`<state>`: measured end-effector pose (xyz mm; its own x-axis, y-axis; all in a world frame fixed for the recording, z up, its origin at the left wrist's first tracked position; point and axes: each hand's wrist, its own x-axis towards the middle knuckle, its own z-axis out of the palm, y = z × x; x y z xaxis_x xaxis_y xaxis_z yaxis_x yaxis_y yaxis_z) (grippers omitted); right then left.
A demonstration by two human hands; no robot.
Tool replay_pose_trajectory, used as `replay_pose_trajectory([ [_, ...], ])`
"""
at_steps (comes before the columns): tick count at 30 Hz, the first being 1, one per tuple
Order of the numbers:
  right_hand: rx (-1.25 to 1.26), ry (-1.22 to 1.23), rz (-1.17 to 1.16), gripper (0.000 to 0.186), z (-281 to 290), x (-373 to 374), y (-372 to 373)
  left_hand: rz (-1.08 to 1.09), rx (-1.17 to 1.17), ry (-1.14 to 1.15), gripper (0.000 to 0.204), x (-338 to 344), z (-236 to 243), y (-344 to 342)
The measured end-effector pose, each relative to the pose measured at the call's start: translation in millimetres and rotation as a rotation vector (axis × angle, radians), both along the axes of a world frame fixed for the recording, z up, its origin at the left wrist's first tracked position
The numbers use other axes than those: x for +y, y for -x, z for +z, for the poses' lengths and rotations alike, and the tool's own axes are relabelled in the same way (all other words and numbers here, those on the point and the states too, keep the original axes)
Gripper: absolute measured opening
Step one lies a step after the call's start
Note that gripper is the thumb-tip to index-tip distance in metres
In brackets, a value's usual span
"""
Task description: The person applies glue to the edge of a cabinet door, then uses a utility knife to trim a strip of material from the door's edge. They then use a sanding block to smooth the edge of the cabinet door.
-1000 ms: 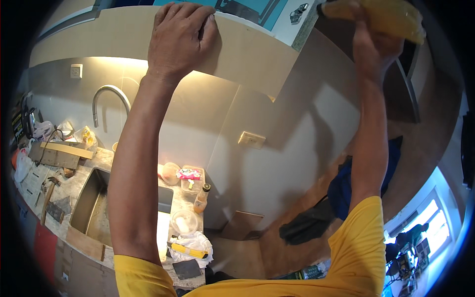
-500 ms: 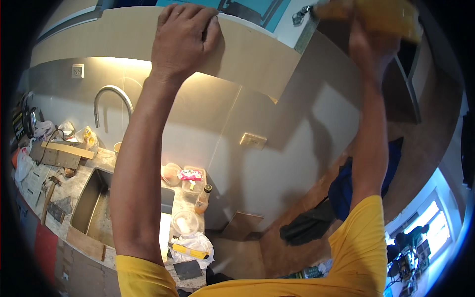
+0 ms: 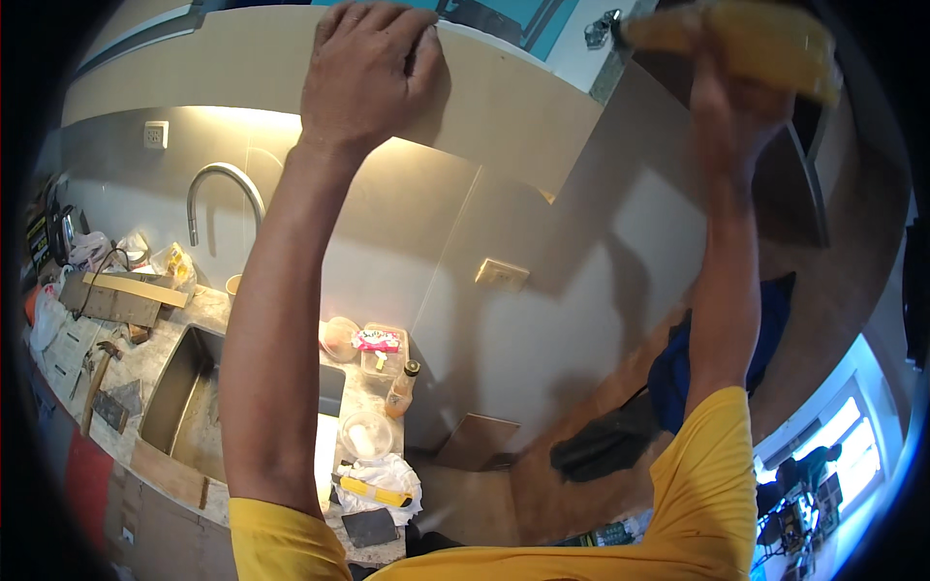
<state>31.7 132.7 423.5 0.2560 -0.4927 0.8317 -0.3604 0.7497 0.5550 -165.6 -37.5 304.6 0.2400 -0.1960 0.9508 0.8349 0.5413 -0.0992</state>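
Note:
My left hand (image 3: 373, 77) is closed over the upper edge of a pale wood cabinet panel (image 3: 223, 73), fingers curled onto the rim. Raised at the upper right, my right hand (image 3: 741, 116) grips an amber bottle (image 3: 765, 44), smeared by motion. It is tilted onto its side, and its narrow dark end points left toward the cabinet's corner. A small shiny metal piece (image 3: 603, 29) sits on the white surface beside that end. Behind the panel's edge shows a blue sheet (image 3: 562, 21) with dark shapes.
Below are a sink (image 3: 189, 407), a curved faucet (image 3: 228, 169) and a cluttered counter with a hammer (image 3: 97, 387), a yellow cutter knife (image 3: 376, 491), plastic tubs (image 3: 366, 436) and a small bottle (image 3: 402, 387). Dark and blue cloth (image 3: 605, 441) lies at the right.
My right hand and the bottle have shifted slightly right. My left hand keeps its hold on the panel edge. The whole view has shifted a little.

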Motion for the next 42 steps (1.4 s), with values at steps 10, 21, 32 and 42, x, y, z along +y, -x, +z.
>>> replay_pose_trajectory([
  [10,0.047,-0.053,-0.083,0.027,18,26,-4,0.017,0.011,0.006,0.023,-2,1,2],
  [21,-0.034,-0.021,-0.133,0.021,15,-10,-7,0.0,0.002,0.01,0.024,-1,2,2],
  [32,0.063,-0.019,-0.119,0.021,46,1,-6,-0.016,-0.01,0.005,0.023,-1,2,-2],
  [42,0.03,-0.027,-0.013,0.023,24,15,-1,0.007,-0.003,0.02,0.023,-3,2,-1],
])
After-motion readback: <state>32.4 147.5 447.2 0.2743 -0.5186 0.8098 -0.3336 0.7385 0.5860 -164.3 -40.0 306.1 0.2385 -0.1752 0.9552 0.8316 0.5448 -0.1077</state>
